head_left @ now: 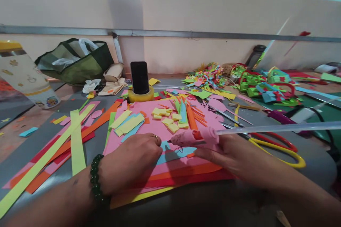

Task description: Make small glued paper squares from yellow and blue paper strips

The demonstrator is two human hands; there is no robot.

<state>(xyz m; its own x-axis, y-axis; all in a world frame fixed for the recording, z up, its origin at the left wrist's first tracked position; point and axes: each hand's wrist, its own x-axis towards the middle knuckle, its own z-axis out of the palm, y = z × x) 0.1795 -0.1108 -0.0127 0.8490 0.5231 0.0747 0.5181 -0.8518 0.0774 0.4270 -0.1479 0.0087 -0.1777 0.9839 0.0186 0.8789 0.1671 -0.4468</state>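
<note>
Working from the left, crossed paper strips (77, 142) lie on the grey-covered desk (45, 127), well apart from the glue gun (205, 136). The left grip (138, 152) rests over the pink sheet (149, 106), fingers curled together beside the blue paper (174, 156); the fingertips are hidden, so whether they pinch anything cannot be told. The blue paper lies on the pink sheet, between the two hands and partly below the nozzle. The glue gun points left, its dark nozzle just beside the left fingers; contact with the paper cannot be confirmed. For a clean result, the person should keep the paper flat, bring the nozzle low and lay a thin, even bead, with the left fingers clear of the tip, which is presumably hot. The right grip (234, 152) is clamped around the gun body; steady pressure should limit blobs and strings. The translucent glue stick (279, 127) extends rearward to the right and should be kept from snagging on the scissors (301, 163) near the right wrist.
</note>
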